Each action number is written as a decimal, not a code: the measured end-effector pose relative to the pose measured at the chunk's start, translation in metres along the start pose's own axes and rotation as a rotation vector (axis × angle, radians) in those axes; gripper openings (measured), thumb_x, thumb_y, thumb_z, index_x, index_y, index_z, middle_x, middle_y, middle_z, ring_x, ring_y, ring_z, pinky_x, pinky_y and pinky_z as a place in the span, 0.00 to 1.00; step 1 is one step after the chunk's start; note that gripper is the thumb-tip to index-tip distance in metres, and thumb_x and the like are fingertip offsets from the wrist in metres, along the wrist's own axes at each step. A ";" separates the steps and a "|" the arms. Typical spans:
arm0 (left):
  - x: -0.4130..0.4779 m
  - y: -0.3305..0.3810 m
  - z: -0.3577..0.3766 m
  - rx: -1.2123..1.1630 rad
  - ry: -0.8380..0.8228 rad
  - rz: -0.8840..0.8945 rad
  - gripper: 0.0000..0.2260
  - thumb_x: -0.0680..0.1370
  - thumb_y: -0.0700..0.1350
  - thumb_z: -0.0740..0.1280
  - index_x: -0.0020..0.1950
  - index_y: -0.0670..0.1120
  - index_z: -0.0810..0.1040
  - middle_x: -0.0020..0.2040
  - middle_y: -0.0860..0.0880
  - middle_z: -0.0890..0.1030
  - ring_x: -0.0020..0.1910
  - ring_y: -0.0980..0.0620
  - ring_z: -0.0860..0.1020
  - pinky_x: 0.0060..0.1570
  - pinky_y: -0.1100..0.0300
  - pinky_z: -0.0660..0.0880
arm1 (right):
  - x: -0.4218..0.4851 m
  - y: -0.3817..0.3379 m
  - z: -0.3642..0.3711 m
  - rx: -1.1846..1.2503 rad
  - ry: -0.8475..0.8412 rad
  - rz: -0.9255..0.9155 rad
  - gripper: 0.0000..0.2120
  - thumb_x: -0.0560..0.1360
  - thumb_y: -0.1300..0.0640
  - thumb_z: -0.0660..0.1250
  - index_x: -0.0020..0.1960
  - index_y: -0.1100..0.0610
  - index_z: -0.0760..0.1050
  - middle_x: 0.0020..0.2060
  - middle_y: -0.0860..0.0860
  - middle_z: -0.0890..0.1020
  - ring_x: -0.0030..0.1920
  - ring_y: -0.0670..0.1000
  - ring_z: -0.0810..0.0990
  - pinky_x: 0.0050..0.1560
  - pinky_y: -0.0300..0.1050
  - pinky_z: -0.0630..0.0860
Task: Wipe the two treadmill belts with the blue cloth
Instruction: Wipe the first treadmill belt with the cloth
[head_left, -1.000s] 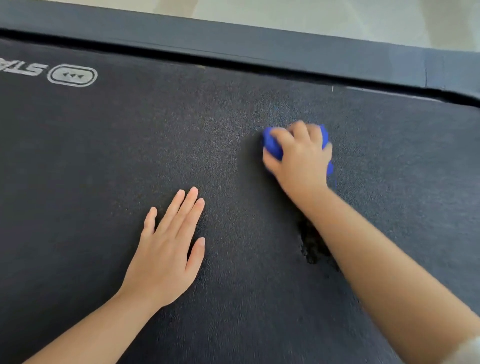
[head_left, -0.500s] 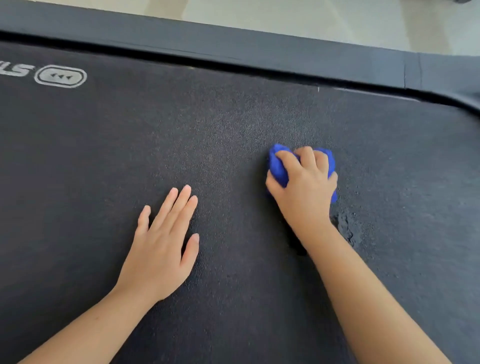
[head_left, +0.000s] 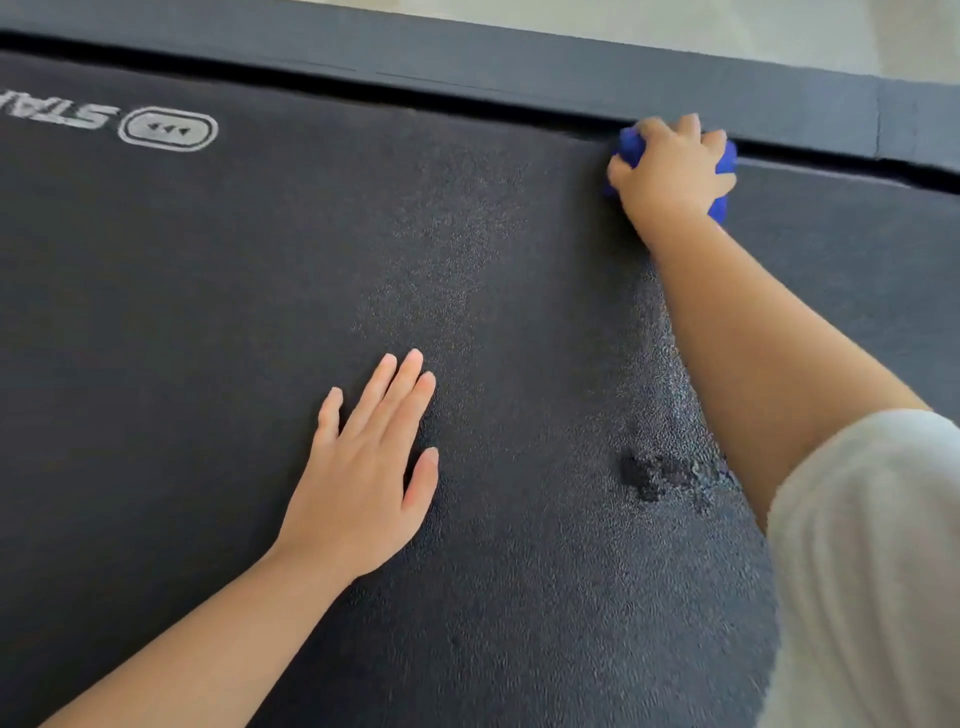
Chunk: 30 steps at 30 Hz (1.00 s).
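Blue cloth (head_left: 726, 158) bunched at the far edge of the belt (head_left: 260, 312), right up by the side rail (head_left: 467, 57), right hand (head_left: 670, 174) with its grip clamped round it. Left hand (head_left: 363, 467) flat, grip apart, bracing. One damp streak (head_left: 660, 473) looks wiped; I'd say most of this belt is left, second belt unseen.

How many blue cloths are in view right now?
1. The bunched blue cloth is gripped under the right hand at the far edge of the black textured treadmill belt, beside the dark side rail. Others could lie outside the frame.
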<state>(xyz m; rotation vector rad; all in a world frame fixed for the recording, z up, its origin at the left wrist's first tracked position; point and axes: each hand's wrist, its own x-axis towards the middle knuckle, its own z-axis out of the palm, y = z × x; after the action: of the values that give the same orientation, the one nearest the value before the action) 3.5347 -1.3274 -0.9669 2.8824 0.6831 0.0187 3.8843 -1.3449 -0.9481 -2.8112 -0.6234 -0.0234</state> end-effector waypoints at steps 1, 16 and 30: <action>0.000 0.000 0.000 -0.002 0.002 -0.001 0.26 0.78 0.52 0.49 0.73 0.43 0.62 0.76 0.47 0.58 0.75 0.49 0.55 0.67 0.41 0.58 | -0.004 0.000 0.000 0.007 0.003 -0.011 0.18 0.77 0.49 0.60 0.66 0.51 0.70 0.65 0.55 0.68 0.67 0.58 0.62 0.60 0.57 0.63; 0.001 0.005 -0.002 0.026 -0.016 -0.014 0.30 0.76 0.54 0.43 0.75 0.43 0.59 0.76 0.48 0.55 0.75 0.49 0.52 0.68 0.39 0.55 | -0.284 0.036 -0.012 0.101 0.176 -0.258 0.17 0.65 0.46 0.60 0.47 0.54 0.79 0.46 0.54 0.79 0.52 0.56 0.69 0.43 0.57 0.71; -0.001 0.005 -0.002 -0.007 -0.013 -0.035 0.23 0.81 0.48 0.52 0.76 0.45 0.55 0.77 0.50 0.51 0.76 0.51 0.47 0.71 0.43 0.49 | -0.207 0.026 -0.006 0.085 0.053 -0.283 0.16 0.72 0.47 0.63 0.56 0.54 0.76 0.56 0.54 0.74 0.59 0.58 0.69 0.52 0.57 0.66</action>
<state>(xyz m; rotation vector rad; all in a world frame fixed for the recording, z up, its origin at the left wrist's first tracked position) 3.5358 -1.3316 -0.9639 2.8604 0.7301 -0.0020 3.7071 -1.4547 -0.9638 -2.6095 -0.9794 -0.1216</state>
